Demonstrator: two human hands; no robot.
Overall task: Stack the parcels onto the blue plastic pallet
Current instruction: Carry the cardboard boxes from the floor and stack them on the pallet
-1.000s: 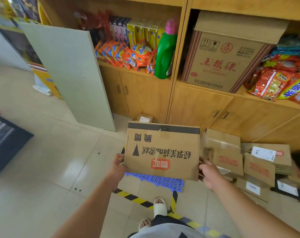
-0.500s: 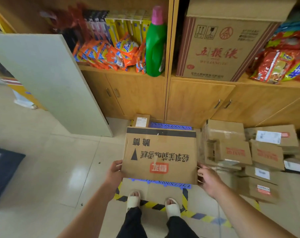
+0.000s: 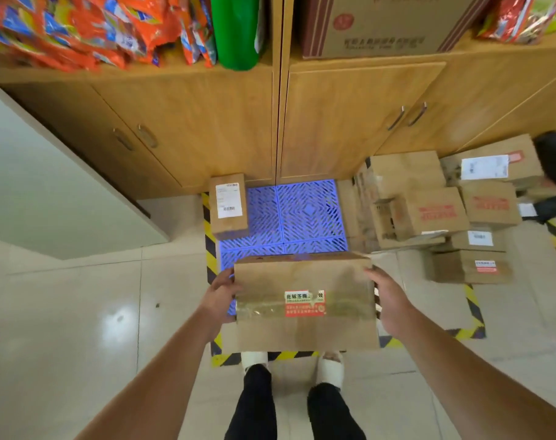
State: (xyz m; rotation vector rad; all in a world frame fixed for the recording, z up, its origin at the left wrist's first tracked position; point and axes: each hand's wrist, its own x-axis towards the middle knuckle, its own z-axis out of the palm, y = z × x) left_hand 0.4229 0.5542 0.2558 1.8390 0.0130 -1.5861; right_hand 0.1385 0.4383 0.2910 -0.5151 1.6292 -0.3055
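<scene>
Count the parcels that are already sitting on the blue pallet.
1. A small labelled parcel stands at the far left corner of the blue pallet. The large box is held above its near edge by the left hand and right hand, possibly hiding others.

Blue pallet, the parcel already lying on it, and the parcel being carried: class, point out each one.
Blue pallet point(image 3: 305, 214), head view, bare grid at its middle.
Small parcel on the pallet point(image 3: 228, 206), head view, white shipping label.
Carried parcel point(image 3: 305, 303), head view, red and white sticker on top.
</scene>
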